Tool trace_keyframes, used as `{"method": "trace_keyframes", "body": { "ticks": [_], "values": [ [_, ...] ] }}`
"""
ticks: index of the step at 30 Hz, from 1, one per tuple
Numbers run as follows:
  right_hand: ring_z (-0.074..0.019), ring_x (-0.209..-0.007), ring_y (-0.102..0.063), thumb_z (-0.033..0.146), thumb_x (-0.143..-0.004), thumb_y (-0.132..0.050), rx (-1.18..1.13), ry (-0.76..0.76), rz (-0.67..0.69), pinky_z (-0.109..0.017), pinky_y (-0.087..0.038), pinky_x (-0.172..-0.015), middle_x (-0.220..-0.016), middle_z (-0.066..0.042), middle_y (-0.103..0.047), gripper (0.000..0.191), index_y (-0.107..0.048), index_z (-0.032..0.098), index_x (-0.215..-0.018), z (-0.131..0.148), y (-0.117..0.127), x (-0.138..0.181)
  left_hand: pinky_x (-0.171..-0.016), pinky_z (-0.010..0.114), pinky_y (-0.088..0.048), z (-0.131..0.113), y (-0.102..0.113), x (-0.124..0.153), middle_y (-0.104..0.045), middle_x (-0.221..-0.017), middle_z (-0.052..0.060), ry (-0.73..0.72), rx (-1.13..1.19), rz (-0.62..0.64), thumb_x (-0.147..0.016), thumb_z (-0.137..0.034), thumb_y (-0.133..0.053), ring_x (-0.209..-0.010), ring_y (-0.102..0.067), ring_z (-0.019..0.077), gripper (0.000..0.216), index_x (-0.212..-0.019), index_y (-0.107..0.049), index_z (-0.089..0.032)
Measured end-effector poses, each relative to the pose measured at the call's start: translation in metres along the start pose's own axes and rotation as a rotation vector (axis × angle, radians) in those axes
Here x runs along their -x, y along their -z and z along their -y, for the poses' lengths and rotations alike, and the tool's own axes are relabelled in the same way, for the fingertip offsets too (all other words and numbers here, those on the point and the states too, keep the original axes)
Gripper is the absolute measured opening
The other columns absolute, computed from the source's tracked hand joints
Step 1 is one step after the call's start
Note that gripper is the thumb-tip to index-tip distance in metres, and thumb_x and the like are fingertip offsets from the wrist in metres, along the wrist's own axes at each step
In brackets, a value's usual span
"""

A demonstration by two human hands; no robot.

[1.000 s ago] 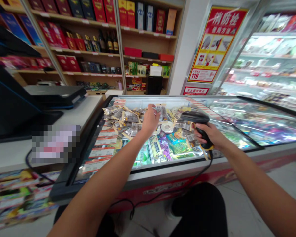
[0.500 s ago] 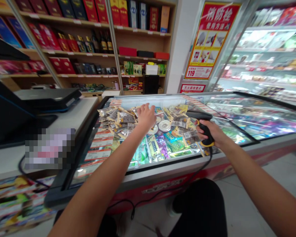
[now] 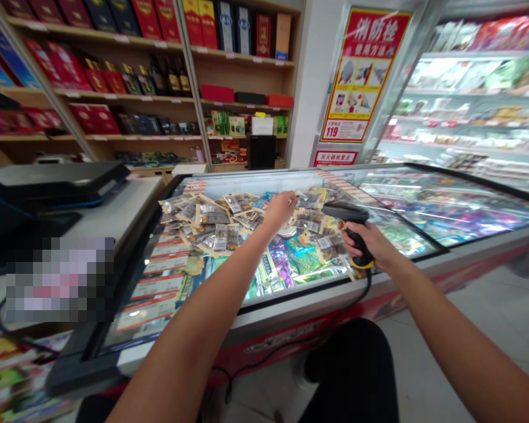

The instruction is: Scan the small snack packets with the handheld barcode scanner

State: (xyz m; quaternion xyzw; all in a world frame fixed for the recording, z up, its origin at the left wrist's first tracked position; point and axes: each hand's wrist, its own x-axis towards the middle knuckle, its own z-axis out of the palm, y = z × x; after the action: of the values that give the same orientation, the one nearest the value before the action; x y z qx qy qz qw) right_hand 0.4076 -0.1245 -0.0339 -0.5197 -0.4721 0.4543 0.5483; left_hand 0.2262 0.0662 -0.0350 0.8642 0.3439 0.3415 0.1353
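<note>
My right hand (image 3: 365,242) is wrapped round the grip of a black and yellow barcode scanner (image 3: 351,218), its head pointing left over the glass top. My left hand (image 3: 281,210) reaches to the right-hand pile, with its fingers pinched at the edge of a small clear-and-tan snack packet (image 3: 309,197). The fingertips are partly hidden. More such packets (image 3: 211,214) lie heaped to the left of my left wrist. A round silver lid (image 3: 287,231) shows partly under that wrist.
The packets lie on a glass-topped chest freezer (image 3: 264,306) with coloured bags inside. The scanner's cord (image 3: 291,339) hangs down its front. At left stands a counter (image 3: 143,197) with a scale (image 3: 66,179). Shelves of boxes (image 3: 242,59) line the back.
My left hand has moved right, from above the middle of the packets to the right-hand pile, and its spread fingers have closed. The scanner stays in my right hand. The view has shifted slightly.
</note>
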Motion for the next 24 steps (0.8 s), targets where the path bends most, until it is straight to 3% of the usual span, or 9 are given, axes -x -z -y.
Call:
{"method": "trace_keyframes", "body": {
  "ticks": [4,7,10,14,17,24],
  "values": [
    [-0.0079,-0.037,-0.04,0.054,-0.082,-0.073,0.249,0.037,0.042,-0.025,-0.028,-0.041,-0.056,0.005,-0.05,0.038,-0.061,0.018,-0.088,0.004,-0.003,0.007,-0.065,0.026,-0.047,0.008,0.036,0.012,-0.067,-0.073,0.002,0.054,0.165,0.01,-0.103,-0.036,-0.041,-0.069,-0.069,0.0182,0.032,-0.096,-0.066,-0.017],
    [-0.011,-0.039,-0.041,0.054,-0.082,-0.07,0.521,0.06,0.093,-0.027,-0.032,-0.043,-0.049,0.003,-0.049,0.037,-0.06,0.019,-0.075,0.01,-0.011,0.009,-0.057,0.024,-0.042,0.019,0.063,0.03,-0.056,-0.058,-0.002,0.094,0.234,0.029,-0.101,-0.037,-0.039,-0.057,-0.065,0.0162,0.035,-0.079,-0.06,-0.019],
    [-0.0172,-0.052,-0.052,0.049,-0.076,-0.073,0.755,0.192,0.096,-0.029,-0.039,-0.051,-0.055,-0.002,-0.059,0.031,-0.064,0.019,-0.073,0.016,-0.024,0.009,-0.052,0.024,-0.038,0.03,0.08,0.048,-0.054,-0.053,-0.003,0.137,0.277,0.062,-0.097,-0.037,-0.041,-0.049,-0.06,0.0151,0.034,-0.072,-0.057,-0.02],
    [-0.0224,-0.067,-0.06,0.041,-0.076,-0.072,0.911,0.347,0.186,-0.031,-0.045,-0.063,-0.074,-0.005,-0.07,0.023,-0.07,0.02,-0.082,0.024,-0.045,0.008,-0.049,0.024,-0.037,0.038,0.085,0.062,-0.057,-0.05,-0.002,0.19,0.311,0.091,-0.095,-0.036,-0.043,-0.047,-0.059,0.0155,0.034,-0.07,-0.057,-0.02],
    [-0.0213,-0.066,-0.058,0.038,-0.077,-0.07,0.968,0.375,0.253,-0.031,-0.044,-0.063,-0.072,-0.004,-0.069,0.018,-0.07,0.02,-0.081,0.033,-0.058,0.009,-0.05,0.024,-0.039,0.04,0.084,0.066,-0.057,-0.049,-0.001,0.207,0.321,0.108,-0.095,-0.036,-0.045,-0.048,-0.06,0.0163,0.034,-0.068,-0.058,-0.02],
    [-0.0176,-0.058,-0.052,0.038,-0.073,-0.069,0.991,0.409,0.247,-0.029,-0.039,-0.059,-0.064,-0.002,-0.063,0.019,-0.066,0.02,-0.074,0.051,-0.068,0.008,-0.053,0.026,-0.043,0.044,0.084,0.066,-0.055,-0.049,-0.001,0.189,0.303,0.098,-0.095,-0.035,-0.046,-0.052,-0.065,0.0191,0.035,-0.068,-0.06,-0.019]
  ]
}}
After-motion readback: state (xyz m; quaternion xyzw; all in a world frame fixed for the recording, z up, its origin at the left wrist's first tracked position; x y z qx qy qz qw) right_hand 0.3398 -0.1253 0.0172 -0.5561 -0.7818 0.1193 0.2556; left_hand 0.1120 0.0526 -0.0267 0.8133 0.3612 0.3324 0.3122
